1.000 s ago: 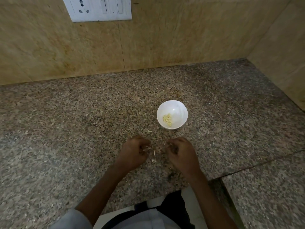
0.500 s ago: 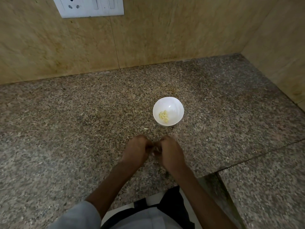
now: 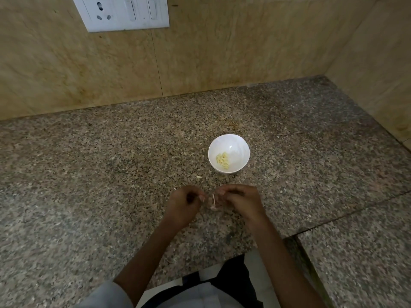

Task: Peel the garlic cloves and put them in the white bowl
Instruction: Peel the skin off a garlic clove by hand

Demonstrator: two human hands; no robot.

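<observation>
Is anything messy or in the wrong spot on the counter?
A little. One small pale scrap lies loose on the counter, left of the white bowl and not in it. Whether it is peel or garlic is too small to tell. The peeled cloves sit inside the bowl.

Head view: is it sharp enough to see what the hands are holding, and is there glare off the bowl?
Head view: dim, even light; one small highlight inside the white bowl, peeled cloves readable. Head view: hands slightly soft; the right hand pinches a pale garlic piece, the left hand has an unreadable grip. Head view: edges bow.
</observation>
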